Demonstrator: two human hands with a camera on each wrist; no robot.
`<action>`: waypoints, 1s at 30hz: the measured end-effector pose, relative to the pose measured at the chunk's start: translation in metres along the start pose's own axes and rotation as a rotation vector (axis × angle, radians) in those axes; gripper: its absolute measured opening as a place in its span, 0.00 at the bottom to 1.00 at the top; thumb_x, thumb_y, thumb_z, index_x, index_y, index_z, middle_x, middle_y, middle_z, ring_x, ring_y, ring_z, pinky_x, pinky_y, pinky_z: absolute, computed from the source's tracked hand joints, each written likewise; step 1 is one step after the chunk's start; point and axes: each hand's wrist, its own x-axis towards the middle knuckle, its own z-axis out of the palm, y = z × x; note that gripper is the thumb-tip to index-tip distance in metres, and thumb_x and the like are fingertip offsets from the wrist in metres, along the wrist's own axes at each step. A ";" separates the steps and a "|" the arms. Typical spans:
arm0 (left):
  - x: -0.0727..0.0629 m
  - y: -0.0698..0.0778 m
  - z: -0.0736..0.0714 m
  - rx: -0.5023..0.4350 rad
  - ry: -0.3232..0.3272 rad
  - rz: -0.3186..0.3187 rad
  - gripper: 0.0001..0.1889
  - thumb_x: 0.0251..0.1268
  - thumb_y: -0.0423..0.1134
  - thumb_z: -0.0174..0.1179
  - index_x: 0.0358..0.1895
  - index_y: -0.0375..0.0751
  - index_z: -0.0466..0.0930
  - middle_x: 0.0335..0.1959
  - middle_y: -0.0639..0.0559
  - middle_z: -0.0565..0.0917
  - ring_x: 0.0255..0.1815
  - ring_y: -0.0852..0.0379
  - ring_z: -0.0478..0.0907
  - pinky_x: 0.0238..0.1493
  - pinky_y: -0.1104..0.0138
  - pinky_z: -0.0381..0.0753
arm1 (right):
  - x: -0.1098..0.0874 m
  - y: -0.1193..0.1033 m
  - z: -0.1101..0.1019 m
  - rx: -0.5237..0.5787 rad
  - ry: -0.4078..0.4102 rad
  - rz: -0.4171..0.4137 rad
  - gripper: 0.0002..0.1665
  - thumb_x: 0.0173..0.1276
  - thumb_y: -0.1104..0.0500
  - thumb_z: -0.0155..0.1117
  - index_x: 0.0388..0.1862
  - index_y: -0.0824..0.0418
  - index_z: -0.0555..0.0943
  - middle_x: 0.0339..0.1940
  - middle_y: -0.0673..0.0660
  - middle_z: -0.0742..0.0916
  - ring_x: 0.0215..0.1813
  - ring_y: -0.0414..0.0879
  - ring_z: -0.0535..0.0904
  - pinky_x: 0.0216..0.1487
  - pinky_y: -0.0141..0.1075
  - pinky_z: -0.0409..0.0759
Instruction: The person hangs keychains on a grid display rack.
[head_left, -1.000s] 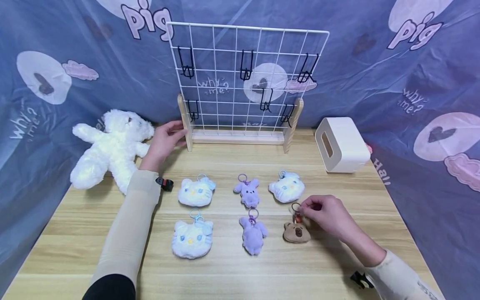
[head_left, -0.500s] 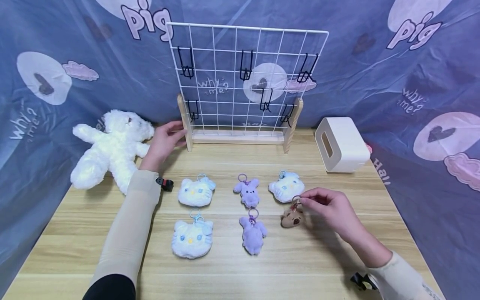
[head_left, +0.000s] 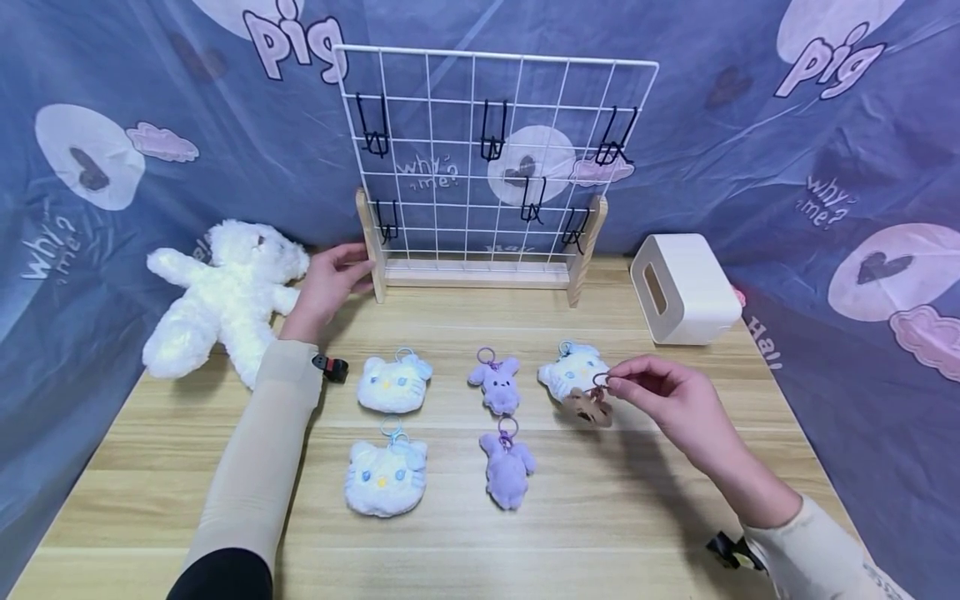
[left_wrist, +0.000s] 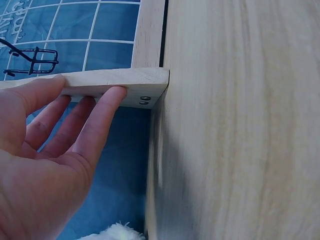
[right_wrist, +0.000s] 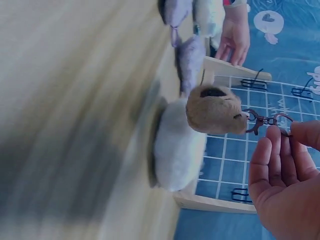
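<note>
My right hand (head_left: pixel 678 408) pinches the metal ring of a brown plush bear-head keychain (right_wrist: pixel 215 109). The keychain hangs off the table, in front of a white cat-head plush keychain (head_left: pixel 567 372) in the head view. My left hand (head_left: pixel 330 283) touches the left wooden leg (left_wrist: pixel 112 77) of a white wire grid rack (head_left: pixel 495 167) with its fairly straight fingers and thumb. Two more white cat-head keychains (head_left: pixel 386 477) lie at the left, and two purple plush keychains (head_left: pixel 507 473) lie in the middle.
Several black wire hooks (head_left: pixel 492 137) hang on the grid. A white plush toy (head_left: pixel 225 292) sits on the left beside my left forearm. At the back right stands a white box (head_left: pixel 686 287) with a slot. Printed blue cloth (head_left: pixel 787 192) surrounds the wooden table (head_left: pixel 600 542).
My right hand has lifted the brown bear-head keychain by its ring and moved it up and away from me. The left hand has stayed at the rack's leg.
</note>
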 end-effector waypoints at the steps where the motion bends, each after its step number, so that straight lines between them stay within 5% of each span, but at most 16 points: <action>1: 0.000 0.000 0.000 -0.001 0.001 -0.001 0.26 0.86 0.34 0.63 0.80 0.32 0.75 0.76 0.31 0.79 0.50 0.65 0.88 0.65 0.61 0.97 | 0.001 -0.002 -0.001 0.000 0.005 -0.003 0.09 0.79 0.60 0.76 0.52 0.63 0.91 0.42 0.38 0.94 0.44 0.33 0.89 0.43 0.23 0.90; 8: 0.001 -0.001 -0.001 0.001 -0.001 -0.003 0.26 0.86 0.34 0.63 0.80 0.33 0.74 0.76 0.31 0.80 0.50 0.64 0.88 0.63 0.63 0.97 | 0.011 -0.010 -0.007 0.002 0.031 -0.038 0.09 0.79 0.60 0.76 0.52 0.63 0.91 0.43 0.43 0.95 0.43 0.34 0.89 0.42 0.24 0.90; 30: 0.002 -0.004 0.001 0.005 0.012 0.013 0.25 0.86 0.34 0.64 0.79 0.32 0.76 0.74 0.31 0.80 0.52 0.64 0.88 0.61 0.63 0.98 | 0.070 -0.014 -0.022 0.089 0.090 -0.062 0.11 0.80 0.61 0.75 0.53 0.69 0.89 0.40 0.33 0.93 0.43 0.30 0.88 0.50 0.17 0.88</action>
